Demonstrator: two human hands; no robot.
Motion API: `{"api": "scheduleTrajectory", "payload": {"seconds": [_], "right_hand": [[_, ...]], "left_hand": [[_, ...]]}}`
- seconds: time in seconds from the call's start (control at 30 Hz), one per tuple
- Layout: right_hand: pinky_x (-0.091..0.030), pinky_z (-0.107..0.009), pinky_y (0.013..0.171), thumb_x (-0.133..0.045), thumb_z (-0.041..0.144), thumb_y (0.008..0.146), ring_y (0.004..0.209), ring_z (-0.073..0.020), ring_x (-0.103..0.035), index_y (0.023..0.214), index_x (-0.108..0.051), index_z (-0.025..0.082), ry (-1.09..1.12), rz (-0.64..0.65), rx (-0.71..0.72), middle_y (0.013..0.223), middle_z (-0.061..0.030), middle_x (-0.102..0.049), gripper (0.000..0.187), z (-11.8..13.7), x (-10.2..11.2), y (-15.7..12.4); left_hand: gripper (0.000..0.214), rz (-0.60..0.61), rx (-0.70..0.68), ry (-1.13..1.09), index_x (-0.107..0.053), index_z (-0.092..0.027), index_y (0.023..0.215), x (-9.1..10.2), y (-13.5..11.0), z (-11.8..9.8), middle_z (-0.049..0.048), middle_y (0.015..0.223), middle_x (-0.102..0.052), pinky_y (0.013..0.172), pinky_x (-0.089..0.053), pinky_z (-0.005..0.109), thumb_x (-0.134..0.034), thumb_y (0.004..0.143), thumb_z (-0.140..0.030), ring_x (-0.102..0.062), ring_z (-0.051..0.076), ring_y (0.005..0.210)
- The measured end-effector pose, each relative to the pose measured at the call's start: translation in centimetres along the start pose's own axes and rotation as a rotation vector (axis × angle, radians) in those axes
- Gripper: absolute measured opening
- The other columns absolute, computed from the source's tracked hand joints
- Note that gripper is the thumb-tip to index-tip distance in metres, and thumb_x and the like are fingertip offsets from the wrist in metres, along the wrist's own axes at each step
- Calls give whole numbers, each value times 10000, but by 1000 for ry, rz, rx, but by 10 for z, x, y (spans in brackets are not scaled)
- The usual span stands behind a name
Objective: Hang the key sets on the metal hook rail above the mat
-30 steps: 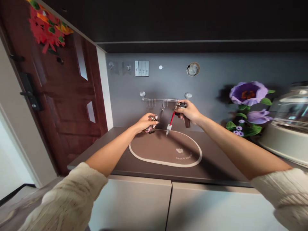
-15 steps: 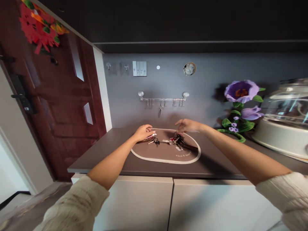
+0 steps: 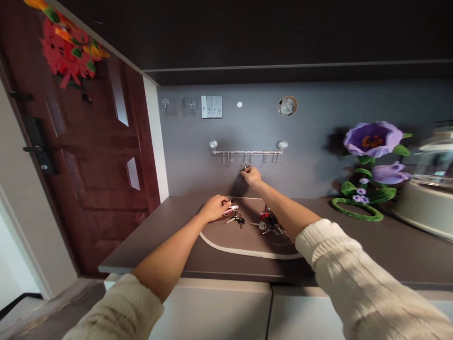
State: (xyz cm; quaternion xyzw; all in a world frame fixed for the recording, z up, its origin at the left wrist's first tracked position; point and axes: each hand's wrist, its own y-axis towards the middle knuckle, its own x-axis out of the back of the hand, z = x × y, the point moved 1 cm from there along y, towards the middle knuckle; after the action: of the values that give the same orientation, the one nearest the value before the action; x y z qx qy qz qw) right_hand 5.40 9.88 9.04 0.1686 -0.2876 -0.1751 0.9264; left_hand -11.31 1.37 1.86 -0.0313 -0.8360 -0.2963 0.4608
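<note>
My left hand (image 3: 215, 208) rests on the brown oval mat (image 3: 230, 241), fingers curled on a pink-tagged key bunch (image 3: 233, 215). A second key bunch (image 3: 269, 223) with a red tag lies loose on the mat to the right. My right hand (image 3: 251, 175) is raised to the wall, fingers pinched on a small key ring (image 3: 244, 165) hanging from the hook rail (image 3: 247, 152).
A dark counter (image 3: 389, 255) runs over pale cabinet doors (image 3: 212, 307). Purple artificial flowers (image 3: 373, 160) and a domed appliance (image 3: 428, 189) stand at the right. A red-brown door (image 3: 92, 151) with a paper decoration is at the left. Switches (image 3: 211, 106) sit on the wall.
My right hand set its key bunch on the mat, then rose to the key ring on the rail. My left hand lowered its keys onto the mat and stays there.
</note>
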Motion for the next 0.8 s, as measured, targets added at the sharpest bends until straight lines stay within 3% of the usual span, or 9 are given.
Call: {"api": "scheduleTrajectory", "payload": {"seconds": [0.1, 0.3, 0.43, 0.6, 0.7, 0.8], "right_hand": [[-419, -217, 577, -481, 211, 770, 581, -112, -548, 697, -512, 168, 39, -87, 86, 671, -34, -595, 90, 7, 2, 1], [-407, -181, 497, -457, 231, 809, 481, -67, -500, 711, -464, 169, 272, -131, 145, 665, -14, -577, 116, 35, 27, -11], [-393, -172, 455, -504, 242, 804, 440, -52, -466, 693, -440, 171, 324, -30, 115, 639, -9, -561, 147, 46, 35, -15], [-355, -170, 423, -552, 311, 778, 427, -50, -435, 669, -458, 162, 282, 87, 153, 599, -10, -554, 207, 37, 39, -28], [-338, -188, 437, -548, 313, 764, 427, -59, -420, 645, -498, 150, 103, 235, 170, 558, -11, -548, 208, 24, 46, -45], [-346, -217, 501, -556, 326, 737, 491, -90, -461, 605, -561, 144, -181, 385, 279, 559, -20, -569, 225, 10, 57, -66]], "left_hand": [[300, 4, 47, -11, -649, -162, 913, -1, 2, 2, 69, 897, -631, 739, -428, 256, -439, 771, -323, -565, 156, 796], [296, 65, 21, -71, -661, -169, 894, -5, 1, 5, 56, 887, -644, 687, -418, 245, -535, 707, -362, -568, 162, 771], [261, 120, -6, -152, -664, -171, 870, -7, 0, 6, 33, 828, -662, 634, -402, 234, -512, 729, -328, -567, 147, 712], [264, 152, -36, -210, -656, -162, 906, -8, 0, 7, 33, 849, -670, 643, -405, 219, -512, 736, -304, -573, 135, 727], [270, 176, -69, -244, -659, -170, 915, -7, 0, 6, 34, 895, -671, 680, -415, 221, -496, 754, -312, -582, 136, 765], [288, 168, -106, -256, -665, -180, 916, -3, 0, 3, 39, 932, -663, 741, -419, 234, -497, 760, -355, -583, 145, 818]]}}
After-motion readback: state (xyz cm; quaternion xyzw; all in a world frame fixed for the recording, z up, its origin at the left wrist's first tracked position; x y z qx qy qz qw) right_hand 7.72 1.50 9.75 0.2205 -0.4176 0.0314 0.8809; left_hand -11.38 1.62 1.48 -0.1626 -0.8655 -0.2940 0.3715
